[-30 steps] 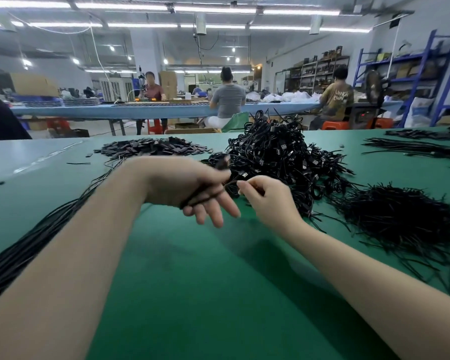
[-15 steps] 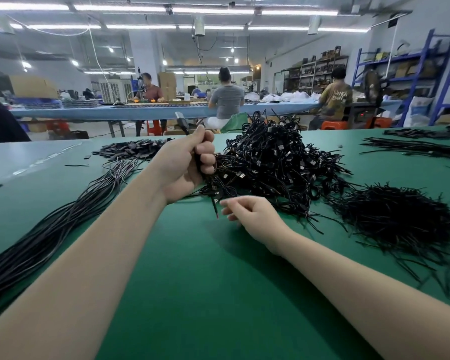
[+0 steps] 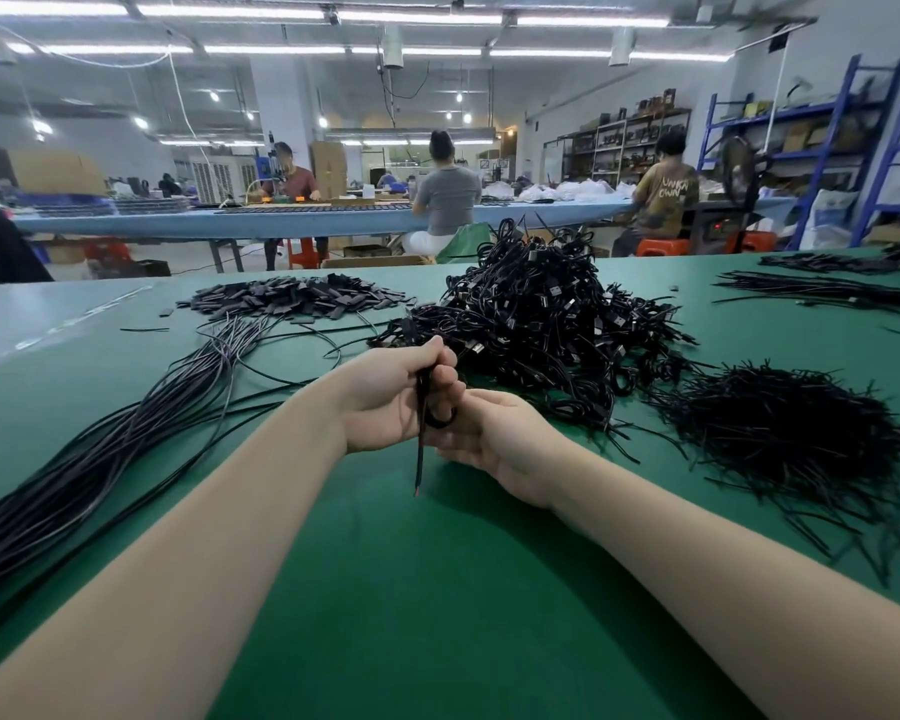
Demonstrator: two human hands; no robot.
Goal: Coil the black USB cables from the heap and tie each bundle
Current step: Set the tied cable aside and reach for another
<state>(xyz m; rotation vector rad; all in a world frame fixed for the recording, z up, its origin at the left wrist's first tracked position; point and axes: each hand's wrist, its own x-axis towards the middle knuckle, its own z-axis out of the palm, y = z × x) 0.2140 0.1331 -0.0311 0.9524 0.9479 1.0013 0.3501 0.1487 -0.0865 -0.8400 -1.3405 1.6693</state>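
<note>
My left hand (image 3: 380, 402) grips a thin black USB cable (image 3: 421, 402) upright above the green table (image 3: 437, 615). The cable's loose end (image 3: 417, 475) hangs below my fist. A small loop of it (image 3: 440, 422) curls at the tips of my right hand (image 3: 500, 433), whose thumb and fingers close around the loop beside my left hand. Just beyond both hands rises the big heap of black cables (image 3: 541, 324) with plugs showing.
A pile of short black ties (image 3: 780, 433) lies to the right. A long sheaf of straight black cables (image 3: 100, 459) runs along the left. Small flat black pieces (image 3: 292, 298) are heaped at the back left. More cables (image 3: 827, 293) lie far right. Several people work at tables behind.
My left hand came down from the heap's edge toward me with the cable. My right hand turned and rose from the table to meet it, and a loop has formed between them.
</note>
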